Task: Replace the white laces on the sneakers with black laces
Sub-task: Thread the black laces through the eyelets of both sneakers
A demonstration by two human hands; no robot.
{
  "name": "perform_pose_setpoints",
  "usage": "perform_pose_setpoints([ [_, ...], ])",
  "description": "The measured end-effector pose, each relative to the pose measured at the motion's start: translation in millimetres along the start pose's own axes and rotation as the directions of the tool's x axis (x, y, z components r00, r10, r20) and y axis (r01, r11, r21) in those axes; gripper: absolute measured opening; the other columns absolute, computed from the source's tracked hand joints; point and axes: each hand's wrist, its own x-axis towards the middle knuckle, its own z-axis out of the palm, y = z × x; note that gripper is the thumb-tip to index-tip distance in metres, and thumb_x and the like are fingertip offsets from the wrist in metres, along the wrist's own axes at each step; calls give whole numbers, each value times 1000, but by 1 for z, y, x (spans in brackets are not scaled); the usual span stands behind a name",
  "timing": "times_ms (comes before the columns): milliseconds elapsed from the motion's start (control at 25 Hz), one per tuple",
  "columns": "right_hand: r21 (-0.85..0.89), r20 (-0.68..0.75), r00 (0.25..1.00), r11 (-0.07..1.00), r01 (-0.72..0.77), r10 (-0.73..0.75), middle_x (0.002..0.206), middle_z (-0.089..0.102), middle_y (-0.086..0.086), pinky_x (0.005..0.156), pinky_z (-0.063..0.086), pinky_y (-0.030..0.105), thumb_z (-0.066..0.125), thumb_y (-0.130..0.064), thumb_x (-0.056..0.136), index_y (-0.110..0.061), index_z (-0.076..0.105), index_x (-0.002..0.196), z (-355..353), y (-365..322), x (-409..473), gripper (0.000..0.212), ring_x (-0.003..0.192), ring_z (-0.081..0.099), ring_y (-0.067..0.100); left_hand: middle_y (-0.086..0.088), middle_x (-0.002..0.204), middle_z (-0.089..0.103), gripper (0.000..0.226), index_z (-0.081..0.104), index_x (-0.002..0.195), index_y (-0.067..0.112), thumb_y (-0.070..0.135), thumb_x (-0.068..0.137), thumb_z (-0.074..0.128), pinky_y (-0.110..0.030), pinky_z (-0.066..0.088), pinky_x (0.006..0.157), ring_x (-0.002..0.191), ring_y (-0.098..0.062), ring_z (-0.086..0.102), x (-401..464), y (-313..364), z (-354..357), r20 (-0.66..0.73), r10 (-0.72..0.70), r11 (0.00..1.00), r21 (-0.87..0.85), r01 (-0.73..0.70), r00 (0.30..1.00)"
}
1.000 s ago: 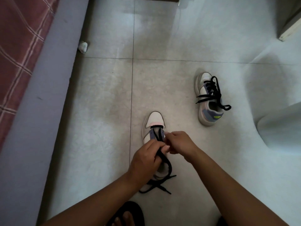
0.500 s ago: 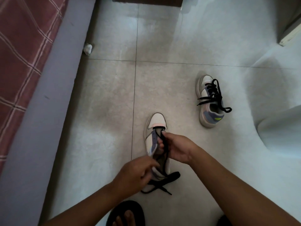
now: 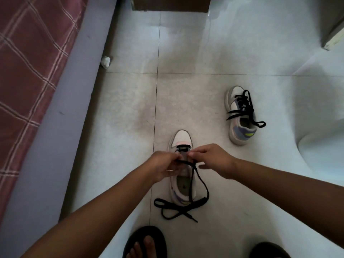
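Observation:
A small white and purple sneaker (image 3: 181,138) stands on the floor in front of me, toe pointing away. A black lace (image 3: 200,180) is threaded through its lowest eyelets, and its loose ends trail over the heel onto the floor. My left hand (image 3: 163,167) pinches the lace at the sneaker's left eyelets. My right hand (image 3: 212,159) pinches it at the right eyelets. A second sneaker (image 3: 241,132) lies further off to the right, laced in black with its ends untied. No white laces show.
A bed with a red checked cover (image 3: 28,71) and grey edge runs along the left. A crumpled white scrap (image 3: 105,61) lies beside it. Dark furniture (image 3: 171,4) stands at the back. My feet in black sandals (image 3: 144,243) are at the bottom.
My left hand has risen from the sneaker's heel to the eyelets. The right hand has shifted to the right side, and the lace now crosses the tongue between them.

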Motion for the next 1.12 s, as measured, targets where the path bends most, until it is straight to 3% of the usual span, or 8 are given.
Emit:
perform_pose_setpoints([
  [240, 186, -39, 995, 979, -80, 89, 60, 51, 2, 61, 47, 25, 62, -9, 88, -10, 64, 101, -38, 11, 13, 13, 52, 48, 11, -3, 55, 51, 42, 46, 55, 15, 25, 96, 47, -35, 45, 77, 71, -20, 57, 3, 16, -29, -124, 32, 959, -277, -65, 992],
  [360, 15, 109, 979, 985, -173, 170, 52, 39, -3, 61, 48, 27, 62, -21, 90, -10, 62, 92, -70, 16, 12, 12, 46, 37, 9, -2, 52, 53, 52, 45, 46, 16, 25, 97, 44, -36, 47, 81, 70, -20, 61, -4, 31, -50, -121, 157, 903, -386, -192, 980],
  [480, -34, 158, 970, 983, -183, 186, 49, 30, -5, 61, 46, 26, 55, -31, 93, -5, 62, 92, -106, 14, 0, 27, 42, 31, 10, 1, 47, 43, 55, 47, 43, 17, 29, 97, 44, -35, 53, 70, 48, -16, 52, -20, 47, -71, -104, 245, 896, -356, -266, 964],
  [720, 264, 108, 981, 956, 130, -164, 49, 34, 0, 63, 39, 31, 60, -33, 79, -11, 65, 69, -164, -11, -42, 25, 45, 35, 14, 5, 46, 35, 53, 49, 46, 23, 34, 97, 39, -22, 43, 51, 40, -10, 36, -78, 99, -85, -96, 488, 859, -125, -497, 867],
  [920, 408, 39, 880, 811, 418, -473, 50, 47, -2, 68, 56, 32, 70, -44, 76, -17, 68, 75, -224, -47, -60, 28, 50, 48, 16, 7, 48, 38, 48, 54, 49, 23, 32, 95, 39, -18, 41, 48, 42, -8, 36, -143, 143, -81, -57, 686, 720, -92, -688, 725],
  [1000, 590, 127, 813, 702, 399, -569, 78, 63, 15, 84, 51, 44, 45, -36, 98, -3, 60, 104, -238, -72, -59, 36, 77, 55, 28, 6, 50, 39, 44, 55, 53, 23, 31, 94, 42, -19, 40, 47, 44, -9, 37, -168, 157, -76, -98, 748, 649, -96, -755, 656],
  [1040, 705, 128, 833, 640, 305, -538, 98, 60, 27, 97, 39, 55, 23, -29, 105, 8, 47, 118, -248, -81, -58, 46, 93, 52, 39, 6, 52, 40, 39, 55, 55, 23, 32, 92, 45, -20, 40, 47, 45, -9, 37, -180, 164, -73, -108, 777, 613, -98, -784, 621],
  [1120, 747, 67, 762, 538, 390, -644, 108, 48, 39, 108, 14, 60, 3, -23, 104, 12, 29, 131, -259, -105, -57, 51, 106, 44, 48, 7, 54, 40, 33, 57, 60, 23, 36, 89, 48, -20, 41, 49, 47, -8, 38, -201, 177, -67, -96, 830, 540, -112, -834, 550],
])
